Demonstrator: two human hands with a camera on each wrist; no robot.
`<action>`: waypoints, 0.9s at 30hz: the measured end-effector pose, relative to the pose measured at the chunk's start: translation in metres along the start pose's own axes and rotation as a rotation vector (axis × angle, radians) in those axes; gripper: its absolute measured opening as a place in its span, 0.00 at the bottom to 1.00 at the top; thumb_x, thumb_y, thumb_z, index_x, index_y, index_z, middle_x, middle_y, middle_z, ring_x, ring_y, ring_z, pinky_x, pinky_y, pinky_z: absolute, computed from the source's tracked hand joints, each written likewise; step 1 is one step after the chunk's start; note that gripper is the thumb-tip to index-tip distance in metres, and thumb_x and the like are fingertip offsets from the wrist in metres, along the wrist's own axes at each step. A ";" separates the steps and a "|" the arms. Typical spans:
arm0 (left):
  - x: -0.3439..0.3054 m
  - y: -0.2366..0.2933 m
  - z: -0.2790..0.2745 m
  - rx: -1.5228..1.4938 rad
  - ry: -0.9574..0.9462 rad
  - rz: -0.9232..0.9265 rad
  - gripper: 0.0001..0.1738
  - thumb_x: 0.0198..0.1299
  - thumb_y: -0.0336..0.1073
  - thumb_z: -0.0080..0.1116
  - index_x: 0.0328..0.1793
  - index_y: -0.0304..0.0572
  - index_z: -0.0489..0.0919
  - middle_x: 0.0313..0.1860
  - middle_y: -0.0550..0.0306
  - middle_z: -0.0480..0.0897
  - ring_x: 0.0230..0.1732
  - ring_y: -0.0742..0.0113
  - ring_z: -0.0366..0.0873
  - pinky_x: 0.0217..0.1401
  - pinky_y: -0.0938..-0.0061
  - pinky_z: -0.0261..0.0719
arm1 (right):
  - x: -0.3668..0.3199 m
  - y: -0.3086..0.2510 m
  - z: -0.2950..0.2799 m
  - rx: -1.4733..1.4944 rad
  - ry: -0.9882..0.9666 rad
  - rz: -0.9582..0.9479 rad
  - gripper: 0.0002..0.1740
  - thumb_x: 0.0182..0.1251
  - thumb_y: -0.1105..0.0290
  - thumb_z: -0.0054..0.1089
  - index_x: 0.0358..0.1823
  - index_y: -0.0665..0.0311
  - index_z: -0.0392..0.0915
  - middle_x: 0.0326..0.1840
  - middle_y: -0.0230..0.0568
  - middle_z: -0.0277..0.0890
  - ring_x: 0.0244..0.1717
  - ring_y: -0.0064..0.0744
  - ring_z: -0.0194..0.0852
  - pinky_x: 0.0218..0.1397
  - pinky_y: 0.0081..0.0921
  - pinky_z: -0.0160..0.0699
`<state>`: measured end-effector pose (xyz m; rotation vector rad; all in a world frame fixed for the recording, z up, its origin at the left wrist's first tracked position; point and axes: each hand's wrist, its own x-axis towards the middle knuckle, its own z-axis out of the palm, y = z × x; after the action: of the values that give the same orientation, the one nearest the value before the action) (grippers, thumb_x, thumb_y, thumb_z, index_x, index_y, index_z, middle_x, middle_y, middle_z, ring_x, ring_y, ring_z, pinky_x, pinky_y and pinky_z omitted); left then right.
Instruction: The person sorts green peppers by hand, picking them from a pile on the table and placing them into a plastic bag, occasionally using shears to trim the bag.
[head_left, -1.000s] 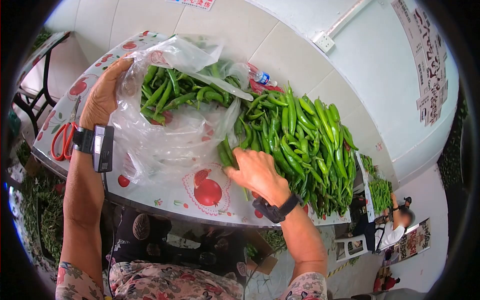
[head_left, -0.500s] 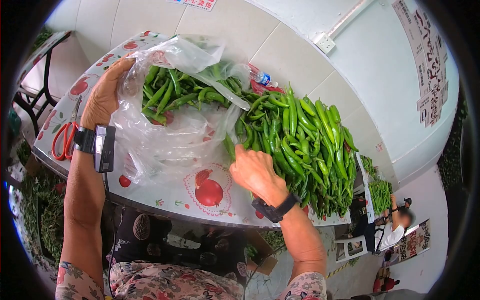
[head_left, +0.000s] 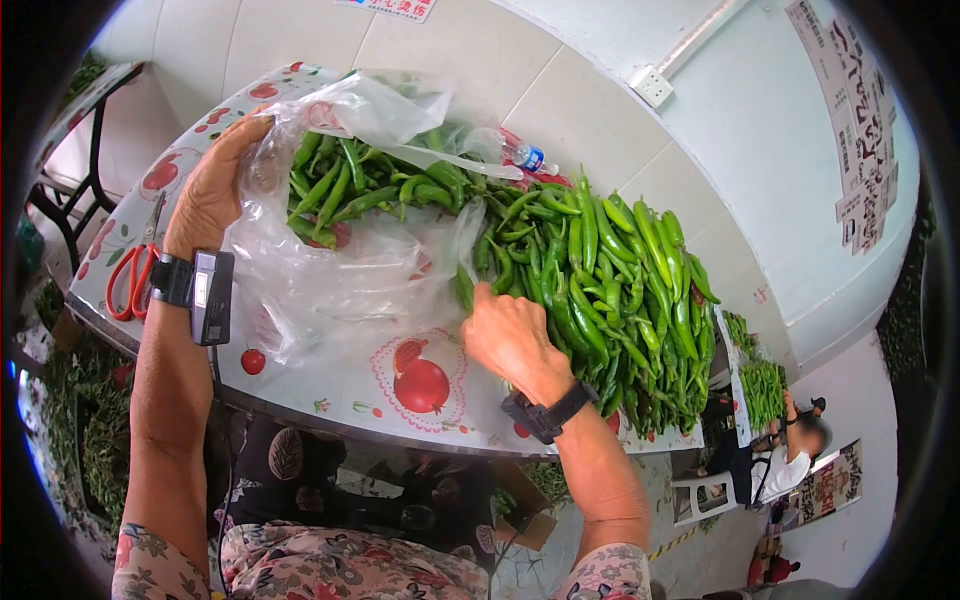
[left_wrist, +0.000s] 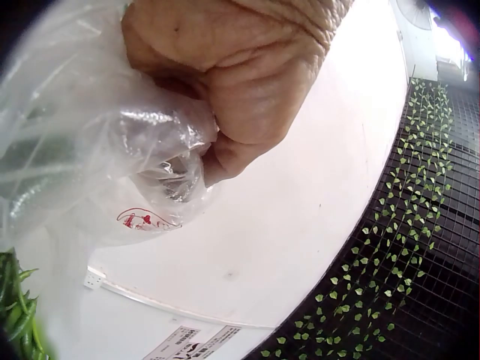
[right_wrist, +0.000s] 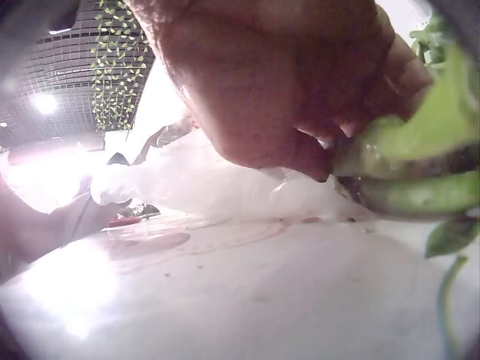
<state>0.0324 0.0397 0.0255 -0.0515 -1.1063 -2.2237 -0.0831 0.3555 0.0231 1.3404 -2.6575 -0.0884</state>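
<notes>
Green chili peppers (head_left: 350,185) lie inside a clear plastic bag (head_left: 300,300) that is spread wide on the table. My left hand (head_left: 208,190) grips the bag's rim on the left; in the left wrist view, thumb and fingers pinch the gathered plastic (left_wrist: 165,131). Beside the bag's right edge, my right hand (head_left: 512,340) has its fingers curled around peppers, one green chili pepper (head_left: 463,287) showing past the fingertips. The right wrist view shows pepper ends (right_wrist: 420,193) against the fingers, though the palm hides most of the grip.
A large heap of green chili peppers (head_left: 620,300) covers the table's right side. Red-handled scissors (head_left: 130,285) lie at the left, and a plastic bottle (head_left: 525,155) lies behind the bag. The fruit-patterned table (head_left: 330,385) has a curved front edge. Another person (head_left: 785,465) sits at the far right.
The right hand has shifted slightly right, and the pepper ends that showed below its thumb are out of sight. A strip of the bag's upper rim has swung right. My left hand keeps its grip.
</notes>
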 end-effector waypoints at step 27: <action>0.007 -0.002 -0.010 -0.029 0.017 -0.019 0.17 0.63 0.38 0.53 0.55 0.36 0.76 0.47 0.57 0.81 0.45 0.72 0.79 0.49 0.78 0.79 | -0.021 0.024 -0.034 0.191 -0.042 0.268 0.28 0.52 0.68 0.51 0.56 0.72 0.66 0.29 0.65 0.76 0.34 0.64 0.75 0.42 0.52 0.72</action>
<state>0.0282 0.0297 0.0194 -0.0343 -1.0690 -2.2533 -0.0834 0.3874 0.0573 1.0252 -2.9149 0.1752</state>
